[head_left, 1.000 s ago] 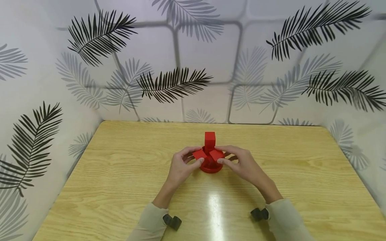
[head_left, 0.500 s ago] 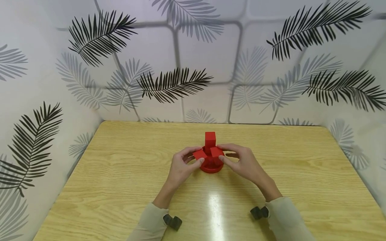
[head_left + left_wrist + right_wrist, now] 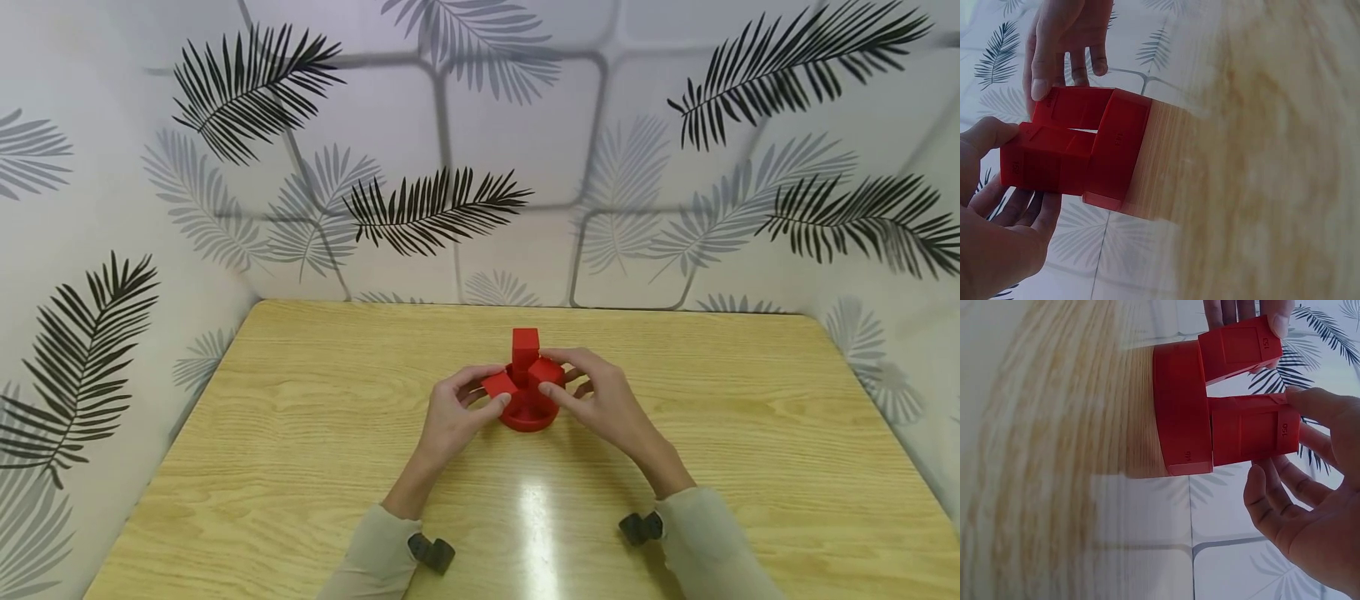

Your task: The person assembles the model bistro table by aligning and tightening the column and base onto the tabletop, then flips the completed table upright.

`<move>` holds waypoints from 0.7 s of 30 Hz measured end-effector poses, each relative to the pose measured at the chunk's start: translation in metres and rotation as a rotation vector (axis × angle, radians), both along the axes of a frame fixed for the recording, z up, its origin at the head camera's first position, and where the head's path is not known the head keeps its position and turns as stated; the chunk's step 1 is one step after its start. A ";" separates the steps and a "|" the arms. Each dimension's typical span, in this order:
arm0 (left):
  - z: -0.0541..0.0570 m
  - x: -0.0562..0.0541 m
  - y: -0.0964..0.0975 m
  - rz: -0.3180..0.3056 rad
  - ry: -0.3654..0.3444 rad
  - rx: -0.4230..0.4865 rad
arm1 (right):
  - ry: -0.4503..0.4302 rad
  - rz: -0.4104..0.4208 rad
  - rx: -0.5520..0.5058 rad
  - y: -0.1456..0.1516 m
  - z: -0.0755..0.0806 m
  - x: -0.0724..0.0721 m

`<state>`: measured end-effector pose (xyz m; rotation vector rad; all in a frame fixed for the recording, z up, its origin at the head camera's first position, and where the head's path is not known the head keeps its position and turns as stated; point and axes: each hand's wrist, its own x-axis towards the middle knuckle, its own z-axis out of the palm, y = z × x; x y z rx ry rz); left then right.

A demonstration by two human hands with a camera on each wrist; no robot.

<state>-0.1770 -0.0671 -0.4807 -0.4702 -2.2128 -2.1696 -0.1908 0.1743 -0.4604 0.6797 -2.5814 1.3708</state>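
On the table a round red base [image 3: 527, 423] with a raised rim carries three upright red square-topped blocks. My left hand [image 3: 456, 417] pinches the left block [image 3: 498, 384] between thumb and fingers. With thumb and index finger my right hand [image 3: 606, 400] grips the right block [image 3: 547, 371], which leans a little outward. The back block [image 3: 525, 346] stands taller in the head view, touched by neither hand. Small numbers mark the pieces in the wrist views, such as on the right block [image 3: 1250, 428] and on the base [image 3: 1179, 406]. The blocks' lower ends are partly hidden inside the rim.
A wood-grain table [image 3: 315, 400] spreads out around the base. Behind it rises a wall covering [image 3: 510, 133] with a palm-leaf print. Dark wrist cameras [image 3: 431, 552] sit on both sleeves [image 3: 712, 533].
My right hand has turned the right block, which now sits farther back and to the right on the base. My left hand keeps its hold on the left block.
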 end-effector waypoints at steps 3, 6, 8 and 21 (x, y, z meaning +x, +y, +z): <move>-0.001 0.000 0.000 -0.001 0.006 0.004 | 0.019 -0.008 0.026 -0.001 0.001 -0.001; -0.001 0.000 -0.001 -0.003 0.010 0.005 | 0.028 -0.022 0.044 -0.001 0.000 -0.001; 0.000 0.001 0.000 -0.005 0.009 0.008 | 0.026 -0.030 0.040 0.000 0.000 -0.001; 0.001 0.001 0.001 0.011 -0.003 0.005 | -0.018 -0.076 -0.068 0.008 -0.001 0.004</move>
